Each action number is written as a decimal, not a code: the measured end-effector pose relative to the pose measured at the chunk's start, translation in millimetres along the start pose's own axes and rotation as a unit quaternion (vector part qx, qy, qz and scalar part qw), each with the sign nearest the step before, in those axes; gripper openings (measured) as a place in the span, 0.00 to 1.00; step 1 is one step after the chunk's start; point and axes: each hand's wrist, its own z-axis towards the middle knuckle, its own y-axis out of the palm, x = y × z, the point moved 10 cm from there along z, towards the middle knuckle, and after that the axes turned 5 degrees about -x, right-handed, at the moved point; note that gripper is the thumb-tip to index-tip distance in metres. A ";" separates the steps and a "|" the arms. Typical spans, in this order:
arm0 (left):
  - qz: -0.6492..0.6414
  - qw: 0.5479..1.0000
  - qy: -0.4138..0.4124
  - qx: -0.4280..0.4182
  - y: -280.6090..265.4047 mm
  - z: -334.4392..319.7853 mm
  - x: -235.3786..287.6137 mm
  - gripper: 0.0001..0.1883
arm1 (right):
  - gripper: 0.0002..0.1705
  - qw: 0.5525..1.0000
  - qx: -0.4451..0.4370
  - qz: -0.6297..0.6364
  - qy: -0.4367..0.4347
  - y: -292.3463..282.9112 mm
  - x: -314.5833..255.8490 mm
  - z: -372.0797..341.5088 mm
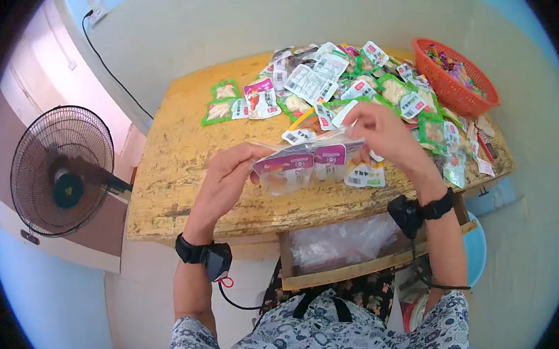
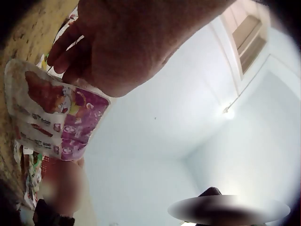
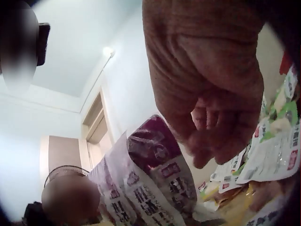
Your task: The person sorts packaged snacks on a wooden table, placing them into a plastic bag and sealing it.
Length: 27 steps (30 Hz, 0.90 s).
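A clear plastic bag (image 1: 320, 139) is held up over the front of the table, its mouth toward the top. Inside it, two purple-and-white food packets (image 1: 330, 156) lie side by side. At the bag's left edge my left hand (image 1: 225, 174) grips it between thumb and fingers. My right hand (image 1: 387, 135) has its fingers curled at the upper right edge, pinching the plastic. From the left wrist, the packet's printed front (image 2: 70, 115) shows a picture of food. A white packet (image 1: 364, 176) lies on the table under the right hand.
A heap of small food packets (image 1: 314, 84) covers the back of the worn yellow table (image 1: 177, 168). An orange basket (image 1: 451, 82) with colourful wrappers stands at the back right. Below the table edge an open drawer (image 1: 337, 277) contains clear bags. A fan (image 1: 62, 171) stands left.
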 end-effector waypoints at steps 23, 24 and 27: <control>0.089 0.992 -0.060 0.067 4.2 -19.6 -24.2 0.15 | 0.25 0.967 -0.011 -0.200 -0.154 -1.6 -69.1 -22.8; 0.093 0.991 -0.064 0.064 11.2 -21.6 -20.6 0.16 | 0.26 0.968 0.024 -0.190 -0.160 -19.8 -65.8 -38.9; 0.069 0.992 -0.070 0.078 29.8 -29.6 -25.1 0.19 | 0.23 0.979 0.150 -0.127 -0.050 -83.2 -48.8 -105.9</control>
